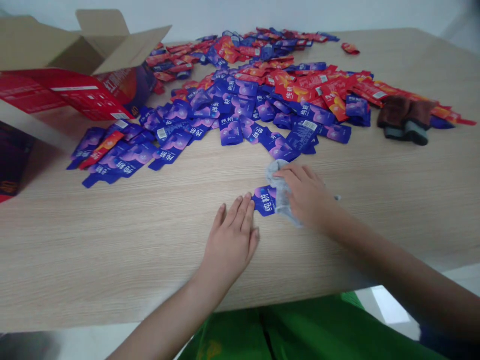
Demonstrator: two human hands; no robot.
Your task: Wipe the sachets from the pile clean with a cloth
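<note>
A single purple pouch (264, 201) lies flat on the wooden table (112, 260), its printed side up. My left hand (232, 235) rests flat with fingers stretched out, the fingertips touching the pouch's narrow left end. In my right hand (309, 195) is a light grey cloth (282, 192), pressed down over the right part of the pouch, which it hides. Beyond my hands spreads a heap of purple pouches (230, 131), with many red pouches (300, 86) mixed in behind them.
An open cardboard box (112, 92) with red and purple sides stands at the back left. Part of another dark box (13, 162) shows at the left edge. Brown and grey fabric items (407, 120) lie on the right. One red pouch (350, 48) sits apart at the back.
</note>
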